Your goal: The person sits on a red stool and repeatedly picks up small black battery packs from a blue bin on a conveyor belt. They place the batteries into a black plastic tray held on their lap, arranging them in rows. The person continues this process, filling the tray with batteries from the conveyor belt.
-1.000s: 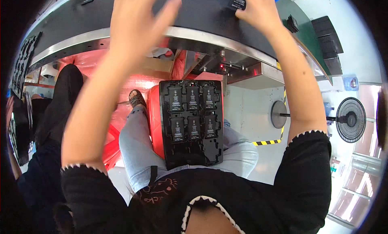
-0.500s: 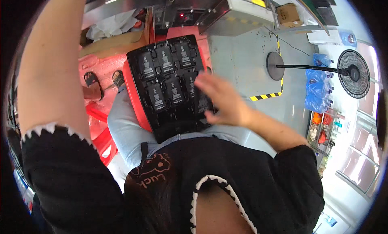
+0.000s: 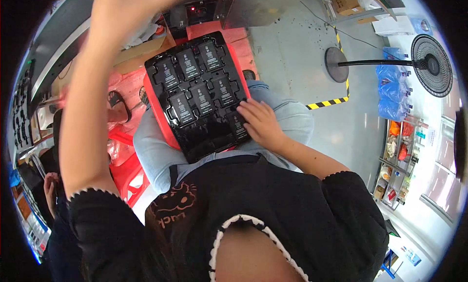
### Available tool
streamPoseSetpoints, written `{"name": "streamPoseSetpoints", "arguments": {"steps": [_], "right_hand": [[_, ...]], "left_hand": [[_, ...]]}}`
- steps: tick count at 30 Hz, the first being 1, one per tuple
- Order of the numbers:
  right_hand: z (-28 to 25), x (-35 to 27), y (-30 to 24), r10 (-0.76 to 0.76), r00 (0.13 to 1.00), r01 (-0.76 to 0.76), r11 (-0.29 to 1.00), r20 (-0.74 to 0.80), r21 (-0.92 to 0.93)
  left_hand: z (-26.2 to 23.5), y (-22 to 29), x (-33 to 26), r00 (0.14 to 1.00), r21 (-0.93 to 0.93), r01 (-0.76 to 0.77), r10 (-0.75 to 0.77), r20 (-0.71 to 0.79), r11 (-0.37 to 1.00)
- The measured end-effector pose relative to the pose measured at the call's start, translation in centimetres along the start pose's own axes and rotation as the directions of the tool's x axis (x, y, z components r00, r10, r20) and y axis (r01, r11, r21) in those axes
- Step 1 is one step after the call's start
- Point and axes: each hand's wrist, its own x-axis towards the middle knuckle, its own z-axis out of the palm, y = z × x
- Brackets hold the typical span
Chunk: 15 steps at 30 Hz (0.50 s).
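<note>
A black moulded tray (image 3: 202,131) lies tilted over my lap, with several flat black batteries (image 3: 204,99) in its slots. My right hand (image 3: 263,126) rests at the tray's right edge with fingers stretched out. Its fingertips touch or lie just beside the battery (image 3: 238,125) in the near right slot. The near left slots hold no battery. Up at the top left, my left hand (image 3: 129,14) is raised beyond the tray, blurred and partly cut off by the picture's edge. Whether it holds anything is hidden.
Under the tray shows a red support (image 3: 161,121). A machine with a red light (image 3: 193,9) stands just beyond. A black fan (image 3: 431,65) stands on the right. At the far left, another person's hand (image 3: 50,187) shows beside the bench.
My left hand has come into view at the top. My right hand has lowered from above the tray onto its right edge. The whole view has shifted slightly.
</note>
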Motion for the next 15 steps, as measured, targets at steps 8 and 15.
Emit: {"name": "streamPoseSetpoints", "arguments": {"steps": [8, 15], "right_hand": [[0.8, -0.6, 1.0, 0.036, 0.982, -0.019, 0.996, -0.187, 0.092], [-2.5, 2.3, -0.2, 0.030, 0.960, 0.008, 0.991, -0.279, 0.136]], "left_hand": [[3.2, 13.6, -25.9, 0.687, -0.261, 0.401, -0.099, 0.720, 0.878], [5.0, 15.3, -28.8, 0.785, -0.218, 0.284, -0.095, 0.612, 0.934]]}}
